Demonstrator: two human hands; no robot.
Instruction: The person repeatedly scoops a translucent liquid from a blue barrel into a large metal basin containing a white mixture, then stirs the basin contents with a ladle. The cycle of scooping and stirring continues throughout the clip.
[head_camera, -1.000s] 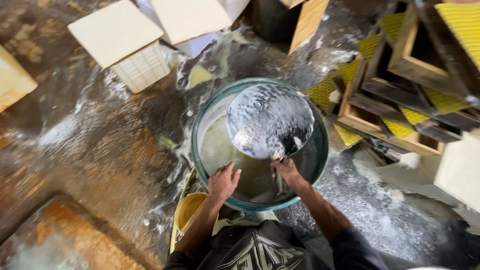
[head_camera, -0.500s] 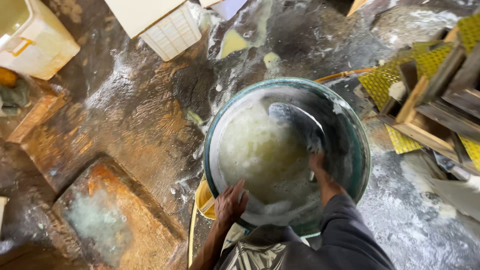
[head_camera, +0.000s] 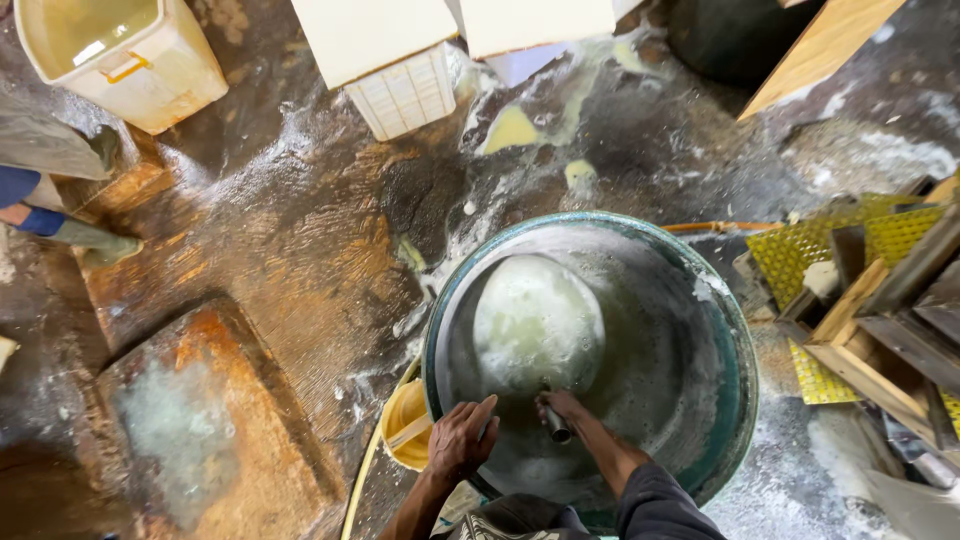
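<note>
Closest to the camera, the left hand (head_camera: 462, 437) lies flat, fingers spread, on the near rim of the big round green-rimmed tub (head_camera: 735, 340). Just beside it the right hand (head_camera: 562, 408) is closed around the short metal handle (head_camera: 556, 423) of a round ladle-like pan (head_camera: 537, 325), which lies inside the tub and is full of pale foamy liquid. The tub walls are coated with white residue, so much seems left. Farther off stand white plastic crates (head_camera: 400, 90) on the wet floor (head_camera: 300, 220).
</note>
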